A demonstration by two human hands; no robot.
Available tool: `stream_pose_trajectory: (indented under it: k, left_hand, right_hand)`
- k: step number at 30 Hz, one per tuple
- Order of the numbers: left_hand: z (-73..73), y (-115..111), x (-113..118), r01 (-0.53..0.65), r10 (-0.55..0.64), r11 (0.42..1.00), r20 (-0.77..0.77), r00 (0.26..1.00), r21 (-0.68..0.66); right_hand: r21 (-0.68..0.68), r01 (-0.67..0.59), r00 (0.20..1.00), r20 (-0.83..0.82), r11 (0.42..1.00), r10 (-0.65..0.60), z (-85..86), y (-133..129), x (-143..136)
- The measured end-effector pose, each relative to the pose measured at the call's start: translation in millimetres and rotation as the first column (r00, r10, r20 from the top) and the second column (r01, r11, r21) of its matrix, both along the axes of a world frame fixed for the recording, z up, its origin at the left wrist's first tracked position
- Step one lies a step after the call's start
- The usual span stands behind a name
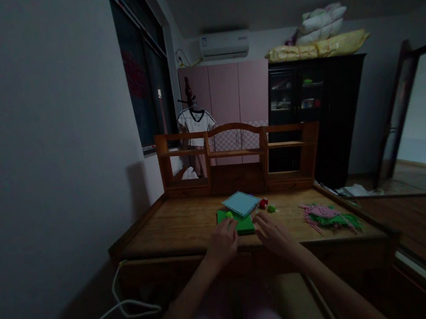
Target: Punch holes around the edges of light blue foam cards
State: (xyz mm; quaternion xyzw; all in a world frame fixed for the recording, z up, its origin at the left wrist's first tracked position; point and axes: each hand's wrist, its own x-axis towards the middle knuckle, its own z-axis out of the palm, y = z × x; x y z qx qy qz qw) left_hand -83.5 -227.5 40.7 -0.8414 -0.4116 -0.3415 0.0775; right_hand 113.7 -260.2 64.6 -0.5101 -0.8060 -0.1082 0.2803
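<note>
A flat green square (245, 226) lies near the front of the wooden desk, between my hands. My left hand (224, 239) is closed at its left side, with bent fingers over the edge. From the other side, my right hand (272, 232) has its curled fingers against the right edge; the exact fingertip contact is too dim to make out. Just behind lies a light blue square (241, 203) with a dashed dark border, overlapping the green one. A small bright green piece (229, 214) shows beyond my left fingers. Small red (263, 203) and green (271, 208) round things sit to the right.
Pink and green strips or pieces lie in a pile (328, 217) on the desk's right. A low wooden shelf unit (236, 153) rises along the back edge. The wall borders the desk's left, and a white cable (118, 304) hangs at the front left.
</note>
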Motion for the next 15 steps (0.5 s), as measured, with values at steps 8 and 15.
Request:
stream_pose_trajectory:
  k: [8,15]
  left_hand:
    - [-19.7,110,-2,-0.022,0.024,0.999,-0.042,0.999,0.033]
    - [-22.3,155,-13,0.066,-0.030,0.983,-0.207,0.978,0.170]
  right_hand:
    - [-0.027,0.094,0.961,0.262,0.995,-0.083,-31.2,101,6]
    - [0.010,0.128,0.936,0.329,0.992,-0.124,-49.6,154,27]
